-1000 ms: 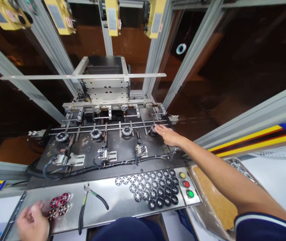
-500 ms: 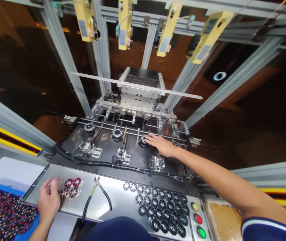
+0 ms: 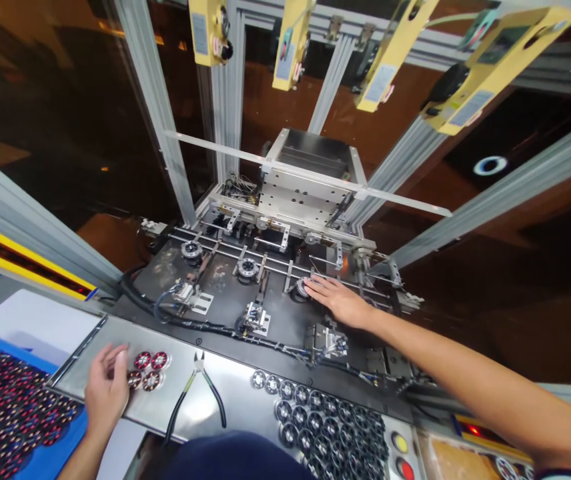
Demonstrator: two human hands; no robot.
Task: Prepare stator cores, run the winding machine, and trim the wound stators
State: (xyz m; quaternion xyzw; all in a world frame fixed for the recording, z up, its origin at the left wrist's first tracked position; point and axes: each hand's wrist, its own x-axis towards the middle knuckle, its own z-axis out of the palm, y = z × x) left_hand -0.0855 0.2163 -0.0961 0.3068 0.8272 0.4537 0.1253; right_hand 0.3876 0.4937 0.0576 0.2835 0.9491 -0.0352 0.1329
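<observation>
My right hand [image 3: 341, 303] reaches over the machine bed with fingers stretched out flat. Its fingertips rest at a round slotted metal part [image 3: 301, 288] on a fixture, partly covering it. Two similar round parts, one at the left [image 3: 192, 250] and one in the middle [image 3: 248, 268], sit on their own fixtures. My left hand [image 3: 108, 387] hovers low over the steel ledge, fingers loosely curled and thumb apart, with nothing visible in it. Right beside it lie several small wound motor stators [image 3: 151, 381] with red and copper coils.
Green-and-black-handled cutting pliers [image 3: 198, 373] lie on the steel ledge [image 3: 238, 383]. Rows of dark ring-shaped parts [image 3: 323, 427] stand to their right, near yellow and red buttons [image 3: 405, 469]. A blue bin [image 3: 73, 443] holds many coiled parts. Yellow tool units [image 3: 380, 73] hang overhead.
The whole view has shifted, so the machine appears further right. My right hand stays at the same fixture, and my left hand stays beside the stators.
</observation>
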